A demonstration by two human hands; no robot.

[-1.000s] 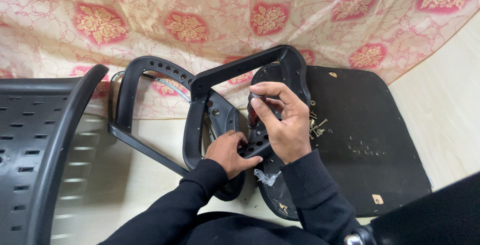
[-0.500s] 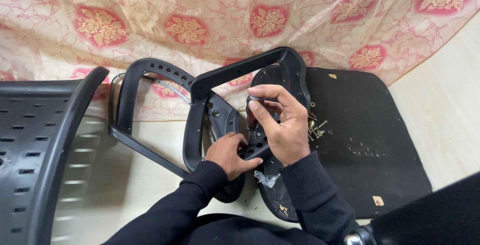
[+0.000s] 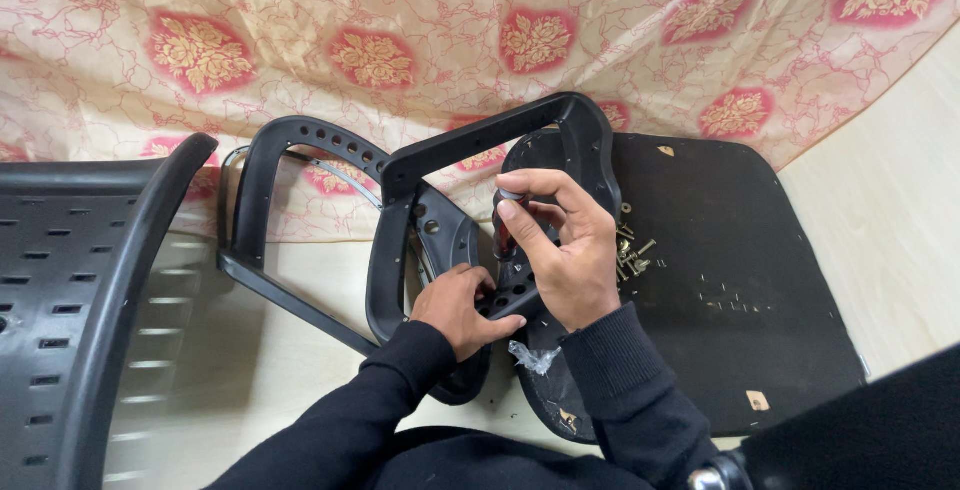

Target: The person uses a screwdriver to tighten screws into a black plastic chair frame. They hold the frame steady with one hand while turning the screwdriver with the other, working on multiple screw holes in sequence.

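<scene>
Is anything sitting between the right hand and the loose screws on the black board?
Nothing visible does. The right hand is on the black armrest frame, and the loose screws lie just beside its knuckles on the black board, with only bare board between. The left hand steadies the frame from the other side.

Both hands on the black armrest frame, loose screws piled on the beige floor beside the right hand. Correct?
Not quite. The head view shows the loose screws lying on the black seat board, not the floor. Left hand and right hand are on the black armrest frame.

Screws (image 3: 632, 254) too small to count
</scene>
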